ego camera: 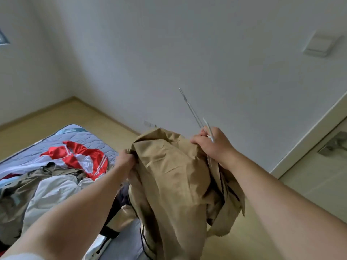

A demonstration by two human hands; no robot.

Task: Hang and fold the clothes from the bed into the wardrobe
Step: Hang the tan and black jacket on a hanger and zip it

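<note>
The right hand's fingers clamp a thin metal hanger and the tan jacket together at centre frame; the left hand pinches the jacket's other shoulder. It isn't on the hanger yet. At lower left, the bed holds a red-and-white jacket, olive and pale clothes, all untouched. No wardrobe in sight.
</note>
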